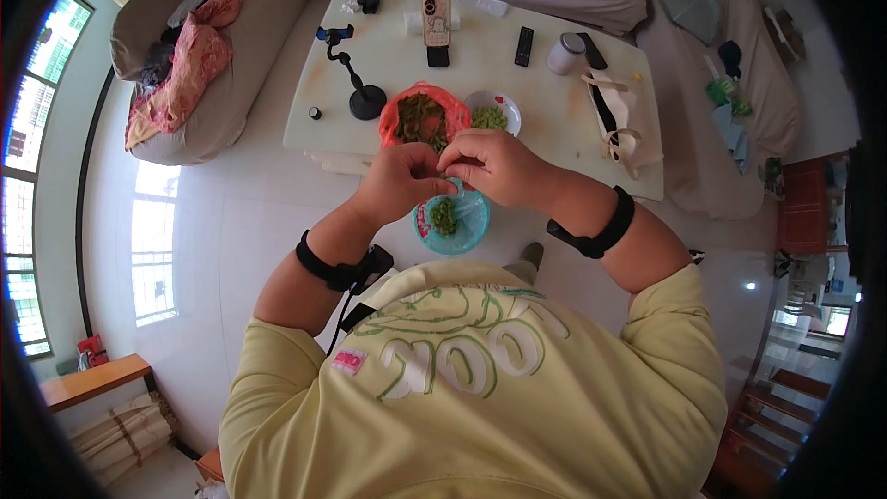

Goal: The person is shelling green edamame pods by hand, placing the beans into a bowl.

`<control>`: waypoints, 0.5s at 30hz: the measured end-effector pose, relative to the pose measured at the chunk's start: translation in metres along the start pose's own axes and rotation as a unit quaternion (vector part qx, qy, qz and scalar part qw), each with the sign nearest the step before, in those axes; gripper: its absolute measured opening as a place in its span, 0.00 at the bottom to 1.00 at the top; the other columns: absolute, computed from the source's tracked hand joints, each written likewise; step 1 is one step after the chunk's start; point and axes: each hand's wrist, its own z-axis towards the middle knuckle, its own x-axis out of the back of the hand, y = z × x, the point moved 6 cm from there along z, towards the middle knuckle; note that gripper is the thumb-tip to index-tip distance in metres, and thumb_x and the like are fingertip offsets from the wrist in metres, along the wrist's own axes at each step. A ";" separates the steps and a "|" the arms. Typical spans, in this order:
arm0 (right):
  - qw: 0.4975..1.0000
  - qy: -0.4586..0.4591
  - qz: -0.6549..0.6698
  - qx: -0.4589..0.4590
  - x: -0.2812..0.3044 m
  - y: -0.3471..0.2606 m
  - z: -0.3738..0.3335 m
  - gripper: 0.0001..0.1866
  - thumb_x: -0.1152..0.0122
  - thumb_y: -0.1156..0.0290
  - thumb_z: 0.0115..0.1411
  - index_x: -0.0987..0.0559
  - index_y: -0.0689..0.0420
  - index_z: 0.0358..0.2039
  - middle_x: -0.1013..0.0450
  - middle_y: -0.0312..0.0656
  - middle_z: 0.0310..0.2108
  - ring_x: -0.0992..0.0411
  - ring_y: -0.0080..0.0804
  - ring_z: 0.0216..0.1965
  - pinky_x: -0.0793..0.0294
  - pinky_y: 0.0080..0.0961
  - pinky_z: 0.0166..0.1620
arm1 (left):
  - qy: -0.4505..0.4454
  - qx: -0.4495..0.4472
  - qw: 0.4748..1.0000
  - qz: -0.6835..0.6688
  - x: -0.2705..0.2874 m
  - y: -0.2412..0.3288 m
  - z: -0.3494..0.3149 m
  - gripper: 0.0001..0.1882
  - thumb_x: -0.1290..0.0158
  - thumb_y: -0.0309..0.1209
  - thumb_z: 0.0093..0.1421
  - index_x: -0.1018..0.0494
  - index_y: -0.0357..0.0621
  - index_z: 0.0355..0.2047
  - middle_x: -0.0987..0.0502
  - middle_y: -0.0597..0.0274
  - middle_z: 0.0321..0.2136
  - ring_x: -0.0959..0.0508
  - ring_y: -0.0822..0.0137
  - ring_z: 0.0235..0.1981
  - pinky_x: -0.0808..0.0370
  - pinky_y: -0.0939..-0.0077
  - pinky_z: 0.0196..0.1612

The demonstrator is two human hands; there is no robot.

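1. The left hand (402,180) and the right hand (499,166) are in front of the person, over the near edge of a long table with a pale, smooth top (499,46). Their fingertips come together and almost touch.
2. The fingers of both hands are bent in a pinching position. What is between them is too small and hidden, so I cannot tell if something is gripped.
3. Just beyond the left hand, on the table, there is an open red plastic bag (456,113). Inside it lie many brownish-green pods (416,120).
4. Beside this bag, to its right, stands a round white bowl with a red pattern (515,120). It contains a heap of small, light green pieces (490,117).
5. Below the hands, in front of the table, is a round turquoise plastic container (473,214). Dark green scraps (443,215) lie in it, toward its left side.
6. Farther on the table are a black stand with round base (367,103), a phone in a patterned case (436,20), a black remote control (524,46), a pale cylindrical cup (565,54) and, at the right, a cream-coloured bag with handles (617,111).
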 end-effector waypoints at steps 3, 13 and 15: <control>0.996 -0.029 0.066 -0.053 0.000 -0.004 -0.002 0.04 0.46 0.78 0.46 0.27 0.60 0.26 0.31 0.40 0.23 0.33 0.31 0.26 0.34 0.23 0.30 | -0.060 0.019 0.998 -0.022 -0.006 0.013 -0.004 0.09 0.42 0.24 0.42 0.30 0.38 0.25 0.29 0.70 0.20 0.33 0.82 0.22 0.34 0.86 0.26; 0.998 -0.006 0.038 0.040 0.001 -0.019 0.001 0.05 0.45 0.79 0.45 0.27 0.59 0.26 0.34 0.40 0.22 0.34 0.32 0.25 0.35 0.24 0.30 | -0.099 0.049 0.991 -0.074 -0.014 0.022 -0.006 0.09 0.45 0.21 0.43 0.29 0.38 0.28 0.27 0.68 0.24 0.30 0.80 0.27 0.32 0.86 0.30; 0.998 -0.003 0.037 0.045 0.000 -0.019 0.001 0.05 0.45 0.79 0.45 0.27 0.59 0.26 0.34 0.40 0.22 0.34 0.33 0.25 0.35 0.24 0.30 | -0.100 0.048 0.991 -0.080 -0.016 0.028 -0.008 0.09 0.45 0.20 0.43 0.28 0.38 0.28 0.28 0.69 0.24 0.30 0.80 0.27 0.32 0.86 0.30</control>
